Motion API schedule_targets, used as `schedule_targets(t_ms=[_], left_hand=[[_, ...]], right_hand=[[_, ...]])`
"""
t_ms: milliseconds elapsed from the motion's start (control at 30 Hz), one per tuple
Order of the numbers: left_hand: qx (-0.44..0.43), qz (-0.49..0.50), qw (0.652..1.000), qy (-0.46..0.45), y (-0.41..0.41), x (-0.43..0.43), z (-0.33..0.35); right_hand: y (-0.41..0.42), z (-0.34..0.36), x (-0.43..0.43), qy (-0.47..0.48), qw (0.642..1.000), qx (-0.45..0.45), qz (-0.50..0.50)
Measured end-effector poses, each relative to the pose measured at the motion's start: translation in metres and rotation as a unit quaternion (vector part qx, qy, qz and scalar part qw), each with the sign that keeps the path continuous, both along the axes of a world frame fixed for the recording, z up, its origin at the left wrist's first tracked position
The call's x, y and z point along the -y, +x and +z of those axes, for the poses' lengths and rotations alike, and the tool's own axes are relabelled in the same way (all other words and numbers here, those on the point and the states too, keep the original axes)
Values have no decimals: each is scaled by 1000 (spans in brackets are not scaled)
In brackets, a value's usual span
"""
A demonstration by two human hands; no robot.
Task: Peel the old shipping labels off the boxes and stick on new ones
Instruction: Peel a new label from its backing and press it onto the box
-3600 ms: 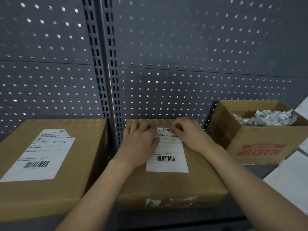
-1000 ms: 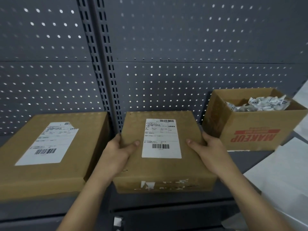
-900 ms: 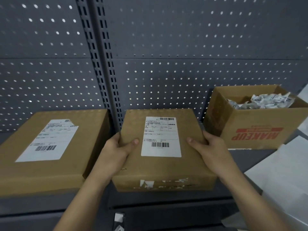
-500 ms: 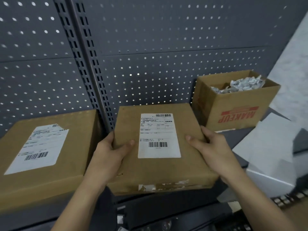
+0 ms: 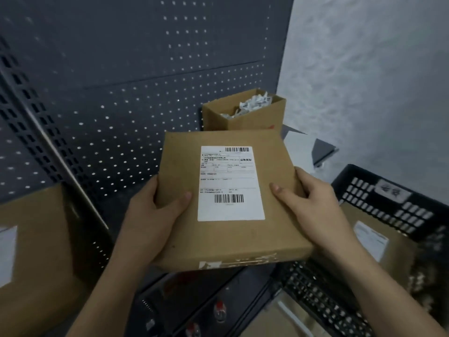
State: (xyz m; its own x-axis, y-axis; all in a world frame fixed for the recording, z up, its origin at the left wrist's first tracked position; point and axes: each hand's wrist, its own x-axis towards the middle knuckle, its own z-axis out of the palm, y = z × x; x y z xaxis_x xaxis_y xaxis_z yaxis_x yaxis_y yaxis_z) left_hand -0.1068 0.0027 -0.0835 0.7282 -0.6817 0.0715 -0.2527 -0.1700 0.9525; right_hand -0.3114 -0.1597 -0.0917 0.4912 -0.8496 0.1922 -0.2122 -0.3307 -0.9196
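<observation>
Since half a second ago the box point(image 5: 230, 242) has come clear of the shelf point(image 5: 324, 152) and swung right. Now it's up in the air in front of the pegboard point(image 5: 121, 98), partly over the black crate point(image 5: 388, 198) off the shelf's right end. The left hand point(image 5: 153, 215) grips the box's left side with the thumb lying on top. The right hand point(image 5: 315, 210) grips the right side the same way, fingers presumably wrapped underneath, though I can't see them.

The label point(image 5: 230, 183) sits flat on the top face with no lifted corners that I can spot. My guess is this one's done and headed for the crate, where a second box point(image 5: 398, 254) with its own label already lies. An open carton point(image 5: 255, 117) of crumpled paper scraps sits near the shelf's back right corner, and a big box point(image 5: 36, 251) waits at the left end.

Tip for the drop: keep it level, keep both thumbs off the label so nothing scuffs or shifts, and lower it onto or beside the second box rather than letting it fall. Mind the crate rim with that right-hand corner.
</observation>
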Motion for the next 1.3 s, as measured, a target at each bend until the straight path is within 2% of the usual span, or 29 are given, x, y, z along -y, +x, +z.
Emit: schedule_targets(t_ms=[267, 533, 700, 1000, 1300], left_hand=[[-42, -119, 992, 5, -72, 82, 2], [-15, -188, 982, 24, -159, 182, -6], [-2, -223, 974, 42, -203, 240, -19], [14, -312, 945, 92, -232, 327, -62], [8, -378, 915, 142, -229, 397, -103]], right_hand=[[-98, -6, 37, 14, 994, 4, -107], [-202, -16, 93, 40, 981, 29, -189], [-251, -34, 124, 49, 967, 10, -251], [-284, -82, 167, 76, 936, -52, -341], [-275, -135, 208, 155, 893, -130, -401]])
